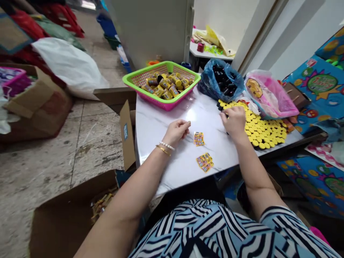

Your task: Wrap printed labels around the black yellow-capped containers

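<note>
Yellow caps (262,129) | right hand (235,122) curled beside them, grip hidden | left hand (176,132) curled, grip unclear

You are working at a glossy, smooth, white marble-veined tabletop (182,168). On it you have a plastic basket (161,66) with a lattice weave, a crinkled, shiny blue plastic bag (208,86), smooth yellow plastic caps (262,129) and thin printed paper cards (204,162). Beside it stands your rough, matt brown cardboard box (67,218).
</note>
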`<action>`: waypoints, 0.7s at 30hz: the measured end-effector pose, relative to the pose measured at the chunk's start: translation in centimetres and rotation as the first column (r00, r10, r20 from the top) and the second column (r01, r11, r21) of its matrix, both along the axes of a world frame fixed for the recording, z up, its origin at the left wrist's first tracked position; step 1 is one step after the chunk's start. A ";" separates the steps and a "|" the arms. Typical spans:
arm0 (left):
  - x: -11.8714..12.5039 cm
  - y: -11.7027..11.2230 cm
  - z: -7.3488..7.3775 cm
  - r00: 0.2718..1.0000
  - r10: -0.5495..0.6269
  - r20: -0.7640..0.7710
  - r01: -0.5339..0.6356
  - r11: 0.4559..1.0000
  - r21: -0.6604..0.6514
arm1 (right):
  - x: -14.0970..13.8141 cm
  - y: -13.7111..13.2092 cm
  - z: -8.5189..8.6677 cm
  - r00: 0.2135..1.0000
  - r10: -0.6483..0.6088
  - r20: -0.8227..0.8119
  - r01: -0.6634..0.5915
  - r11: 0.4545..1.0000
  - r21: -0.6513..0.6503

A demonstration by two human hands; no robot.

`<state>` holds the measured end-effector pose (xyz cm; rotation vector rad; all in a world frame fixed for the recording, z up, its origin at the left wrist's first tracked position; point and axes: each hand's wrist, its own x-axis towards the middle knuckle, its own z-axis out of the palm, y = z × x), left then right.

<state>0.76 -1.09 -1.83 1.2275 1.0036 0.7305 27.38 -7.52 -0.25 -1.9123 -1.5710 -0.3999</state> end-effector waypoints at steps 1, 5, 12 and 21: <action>0.1 0.0 -0.2 1.000 -0.011 -0.025 0.012 1.000 0.024 | 1.4 -1.4 -1.2 0.995 -0.091 0.037 0.093 0.994 -0.060; 0.4 -0.5 -1.0 0.973 -0.070 -0.220 0.139 0.939 0.314 | 4.0 -4.6 -4.5 0.975 -0.194 0.105 0.212 0.955 -0.208; 0.7 -1.4 -2.2 0.859 -0.063 -0.508 0.432 0.622 0.653 | 1.9 -6.9 -7.0 0.965 -0.220 0.139 0.245 0.949 -0.197; 2.2 -2.4 -4.5 0.803 0.004 -0.596 0.494 0.555 0.669 | 2.1 -6.9 -8.1 0.977 -0.205 0.056 0.210 0.971 -0.112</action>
